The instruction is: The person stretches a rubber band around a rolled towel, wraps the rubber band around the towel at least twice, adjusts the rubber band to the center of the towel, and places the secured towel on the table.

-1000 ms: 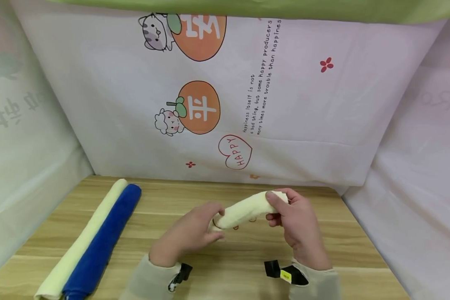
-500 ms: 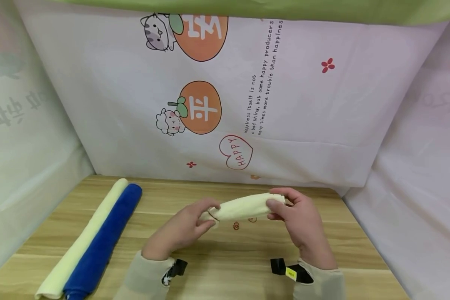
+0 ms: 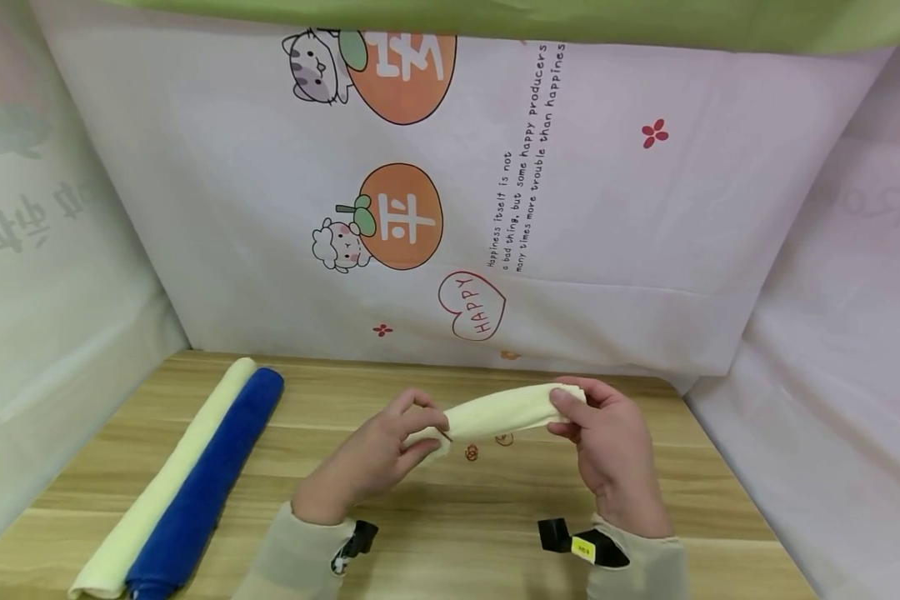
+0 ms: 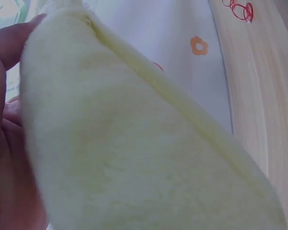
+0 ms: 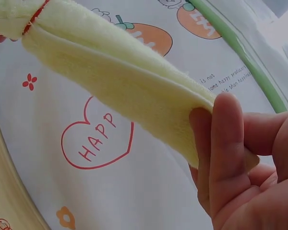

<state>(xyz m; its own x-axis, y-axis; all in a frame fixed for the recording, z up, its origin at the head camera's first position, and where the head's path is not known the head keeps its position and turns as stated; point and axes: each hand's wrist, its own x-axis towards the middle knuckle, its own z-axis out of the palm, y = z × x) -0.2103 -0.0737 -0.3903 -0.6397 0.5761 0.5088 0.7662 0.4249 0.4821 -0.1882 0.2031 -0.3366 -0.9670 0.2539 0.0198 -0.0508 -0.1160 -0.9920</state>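
Observation:
Both hands hold a pale yellow rolled towel (image 3: 506, 412) above the table. A thin red band (image 5: 36, 17), seen in the right wrist view, circles it near its left end. My left hand (image 3: 378, 450) pinches that end at the band with bent fingers and thumb. At the other end, my right hand (image 3: 618, 442) grips the roll, thumb on the near side. The towel's surface (image 4: 125, 124) fills much of the left wrist view, where fingers show along the left edge. Small red bands (image 3: 472, 452) lie on the table beneath the towel.
On the left of the wooden table (image 3: 480, 542), a long pale yellow towel roll (image 3: 172, 475) lies against a blue towel roll (image 3: 210, 479). A printed white cloth (image 3: 585, 208) hangs at the back, and white cloth sides (image 3: 817, 333) enclose the table.
My left hand has shifted slightly left and then back right, its fingers bending more at the band. My right hand has moved a little right, and the held towel lies flatter than a second ago.

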